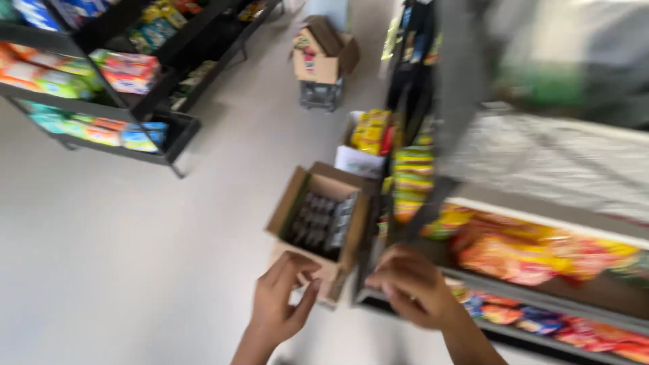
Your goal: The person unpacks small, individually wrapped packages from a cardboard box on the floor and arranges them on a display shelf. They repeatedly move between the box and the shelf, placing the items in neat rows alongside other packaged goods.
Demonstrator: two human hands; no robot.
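My left hand (282, 297) hangs over the near corner of an open cardboard box (287, 203) that stands on the floor and holds several dark bottles or cans (314, 220). Its fingers are loosely curled and I see nothing in them. My right hand (411, 284) is at the front edge of a shelf (541, 297) stacked with orange and yellow snack packets (520, 257). Its fingers are bent, and motion blur hides whether they hold anything.
A dark rack with colourful packets (101, 74) stands at the left across the pale floor aisle. Farther down the aisle are a box of yellow packets (368, 132) and a cardboard box on a small crate (321, 64). The shelving unit runs along the right.
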